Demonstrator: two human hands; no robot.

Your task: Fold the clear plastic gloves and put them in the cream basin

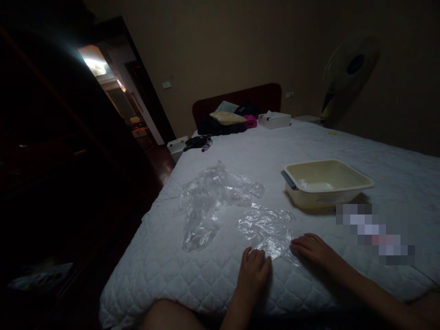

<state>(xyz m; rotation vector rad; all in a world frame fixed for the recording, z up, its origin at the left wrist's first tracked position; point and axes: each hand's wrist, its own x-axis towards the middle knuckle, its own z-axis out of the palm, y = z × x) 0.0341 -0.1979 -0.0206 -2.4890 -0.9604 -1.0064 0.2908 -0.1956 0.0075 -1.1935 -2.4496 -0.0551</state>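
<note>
A small clear plastic bag lies crinkled on the white quilted bed, right in front of my hands. My left hand rests on the quilt at the bag's near left edge, palm down, fingers slightly bent and apart. On the other side, my right hand reaches in with its fingers stretched out, the fingertips touching the bag's right edge. Its thumb is hidden. Farther left spreads a larger, rumpled clear plastic bag. Beyond my right hand stands a cream plastic basin with a grey handle.
The quilted mattress ends close to my leg. A blurred-out item lies right of my right hand. Against the headboard are a pillow, dark cloth and a white box. A fan stands at the far right.
</note>
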